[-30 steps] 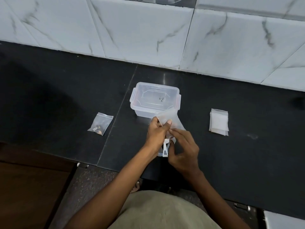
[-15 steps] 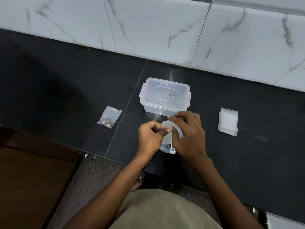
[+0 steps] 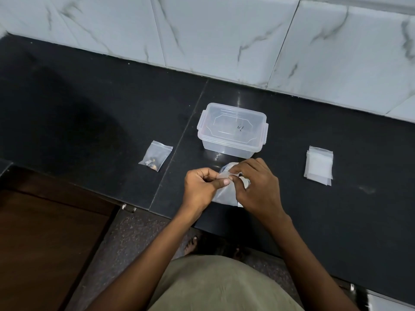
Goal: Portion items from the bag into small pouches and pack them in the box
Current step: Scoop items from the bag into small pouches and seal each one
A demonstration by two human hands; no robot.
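Observation:
A clear plastic box (image 3: 232,131) with its lid on stands on the black counter (image 3: 89,113). Just in front of it I hold a translucent bag (image 3: 224,191) low over the counter. My left hand (image 3: 202,187) pinches its top edge between thumb and fingers. My right hand (image 3: 258,187) grips the same edge from the right, covering much of the bag. A small filled pouch (image 3: 155,156) with dark items lies to the left of the box. A stack of empty pouches (image 3: 318,164) lies to the right.
A marbled tile wall (image 3: 224,41) runs behind the counter. The counter's front edge passes just below my hands, with a brown wooden surface (image 3: 45,243) and speckled floor (image 3: 125,239) beneath. My foot shows on the floor.
The bag has come down from in front of the box to just over the counter. My right hand moved up from beneath the bag to its top edge, beside my left hand.

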